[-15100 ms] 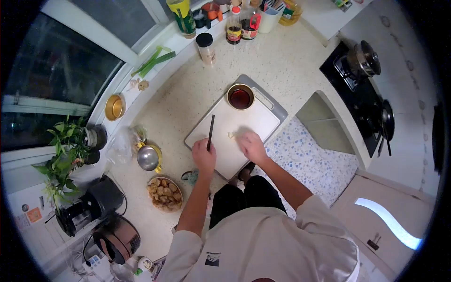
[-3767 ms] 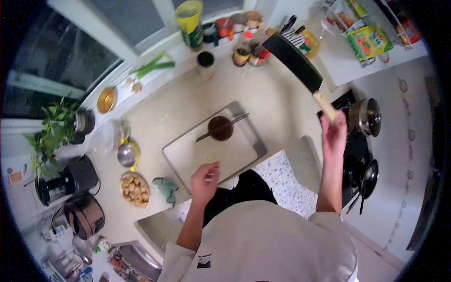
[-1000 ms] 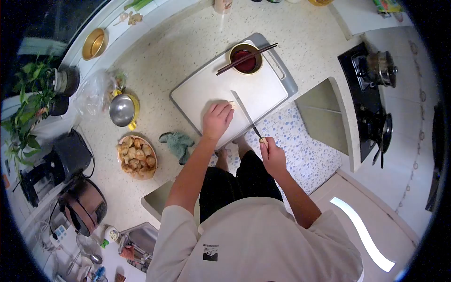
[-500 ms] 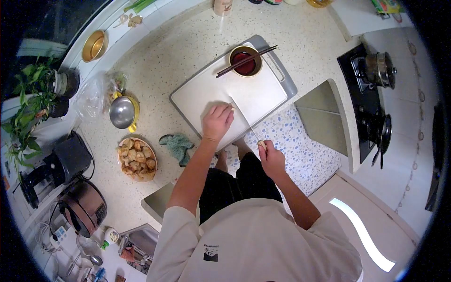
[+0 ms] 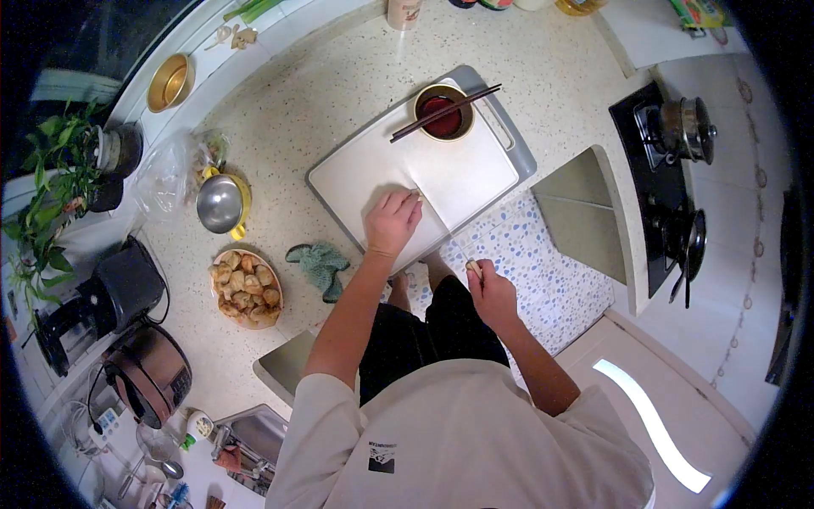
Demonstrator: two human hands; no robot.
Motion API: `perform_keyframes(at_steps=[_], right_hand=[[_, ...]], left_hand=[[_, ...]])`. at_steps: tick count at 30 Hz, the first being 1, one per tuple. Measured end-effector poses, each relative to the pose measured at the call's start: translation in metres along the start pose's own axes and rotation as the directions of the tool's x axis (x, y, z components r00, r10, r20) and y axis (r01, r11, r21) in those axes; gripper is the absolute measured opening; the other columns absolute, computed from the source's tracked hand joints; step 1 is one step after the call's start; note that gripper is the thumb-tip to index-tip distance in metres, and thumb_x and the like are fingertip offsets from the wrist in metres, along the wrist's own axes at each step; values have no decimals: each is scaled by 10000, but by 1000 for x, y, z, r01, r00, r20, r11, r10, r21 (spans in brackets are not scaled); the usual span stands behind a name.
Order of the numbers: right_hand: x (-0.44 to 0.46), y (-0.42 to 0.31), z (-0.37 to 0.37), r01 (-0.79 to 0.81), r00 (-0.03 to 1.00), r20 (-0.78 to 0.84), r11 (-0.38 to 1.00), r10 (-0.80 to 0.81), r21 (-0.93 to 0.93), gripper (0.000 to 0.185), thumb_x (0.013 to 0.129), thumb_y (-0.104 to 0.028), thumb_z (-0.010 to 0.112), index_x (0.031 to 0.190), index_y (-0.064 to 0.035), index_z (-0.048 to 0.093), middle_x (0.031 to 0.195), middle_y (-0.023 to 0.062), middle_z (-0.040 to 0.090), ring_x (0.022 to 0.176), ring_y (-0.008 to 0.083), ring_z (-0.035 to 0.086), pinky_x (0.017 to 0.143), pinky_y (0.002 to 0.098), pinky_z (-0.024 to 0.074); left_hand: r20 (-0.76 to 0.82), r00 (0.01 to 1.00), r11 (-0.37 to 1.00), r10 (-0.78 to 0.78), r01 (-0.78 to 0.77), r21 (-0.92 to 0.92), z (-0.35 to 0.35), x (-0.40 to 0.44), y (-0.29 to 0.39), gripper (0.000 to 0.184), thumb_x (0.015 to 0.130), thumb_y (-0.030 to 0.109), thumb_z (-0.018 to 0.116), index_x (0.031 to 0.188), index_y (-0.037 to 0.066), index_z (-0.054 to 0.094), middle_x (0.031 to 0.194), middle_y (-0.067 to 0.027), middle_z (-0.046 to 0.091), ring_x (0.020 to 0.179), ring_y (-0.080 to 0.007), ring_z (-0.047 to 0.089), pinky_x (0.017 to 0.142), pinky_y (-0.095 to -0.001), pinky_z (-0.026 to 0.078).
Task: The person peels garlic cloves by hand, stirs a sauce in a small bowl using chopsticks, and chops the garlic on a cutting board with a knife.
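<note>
In my right hand (image 5: 493,293) is the pale wooden handle of a knife (image 5: 441,222), its thin blade seen edge-on over the white cutting board (image 5: 466,174). My left hand (image 5: 393,222) is closed at the left of the blade, its fingertips pinching a small pale piece (image 5: 416,195) against the board. A round bowl (image 5: 421,97) of dark red liquid stands on the board's far corner. Two dark chopsticks (image 5: 411,128) lie across the bowl's rim.
To the left are a plate of browned chunks (image 5: 246,288), a green cloth (image 5: 319,270), a metal bowl in a yellow holder (image 5: 222,204) and a plastic bag (image 5: 165,180). A gold bowl (image 5: 171,82) stands on the sill. The stove (image 5: 644,170) is at the right.
Since the oldest frame, the chopsticks have gone from my left hand onto the bowl, and my right hand has taken the knife. Over the last second the blade has tilted to edge-on beside my left fingertips.
</note>
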State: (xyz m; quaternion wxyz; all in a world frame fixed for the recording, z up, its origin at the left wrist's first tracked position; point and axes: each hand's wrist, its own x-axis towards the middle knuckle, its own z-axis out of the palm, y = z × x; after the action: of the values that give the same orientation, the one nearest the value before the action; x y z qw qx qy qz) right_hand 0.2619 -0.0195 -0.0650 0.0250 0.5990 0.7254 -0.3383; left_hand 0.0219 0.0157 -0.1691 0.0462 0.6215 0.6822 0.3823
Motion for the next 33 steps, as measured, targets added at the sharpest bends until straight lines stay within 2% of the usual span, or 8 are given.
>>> perform_keyframes(at_steps=[2,10,14,19,22,25,33], right_hand=[[0,0,0,8,1000,9,1000,-8,5,305,1029,-374,531,1075,-75,570,716,223,661,672,452,656,597,543,503],[12,2,9,50,998,35,998,-49,-47,314,1039,-370,504,1100,-64,531,716,240,654,682,470,648,599,568,489],[9,-2,2,5,999,37,1000,-4,-13,322,1042,-380,499,1093,-64,538,705,244,647,679,475,644,598,568,486],[-2,3,-1,-40,997,65,999,39,11,332,1046,-394,492,1096,-72,552,711,237,653,682,472,645,606,563,491],[-5,3,-1,14,999,29,1000,-14,2,216,1047,-288,514,1100,-81,545,678,211,639,638,441,647,553,531,477],[-5,-5,-2,-58,997,50,998,58,-10,326,1048,-396,485,1096,-81,554,726,226,659,690,470,649,626,559,499],[5,-10,6,-51,995,80,997,56,-61,330,1049,-395,472,1130,-81,532,762,230,670,728,473,658,644,567,500]], left_hand=[[17,1000,1000,-13,13,0,0,-1,0,151,759,128,796,903,109,755,946,-30,699,832,-244,661,722,-347,567],[14,1000,1000,-10,11,-18,0,1,-1,148,760,123,790,905,114,761,943,-19,710,837,-226,663,723,-335,566],[-13,1000,1000,5,-5,-3,-1,2,1,129,780,125,766,909,125,750,949,18,688,825,-178,651,699,-306,565],[-5,1000,1000,-10,10,4,-2,1,1,122,783,131,766,903,137,748,949,26,687,826,-173,653,699,-303,564],[0,1000,1000,-9,9,10,-1,0,0,114,786,131,763,899,137,745,949,29,687,828,-173,654,697,-304,564],[-3,1000,1000,-5,5,5,0,0,0,108,788,130,762,894,134,743,946,24,688,828,-176,653,697,-308,564],[6,1000,1000,-16,16,-2,-1,0,0,126,774,122,778,897,121,751,938,2,705,829,-197,660,701,-319,565]])
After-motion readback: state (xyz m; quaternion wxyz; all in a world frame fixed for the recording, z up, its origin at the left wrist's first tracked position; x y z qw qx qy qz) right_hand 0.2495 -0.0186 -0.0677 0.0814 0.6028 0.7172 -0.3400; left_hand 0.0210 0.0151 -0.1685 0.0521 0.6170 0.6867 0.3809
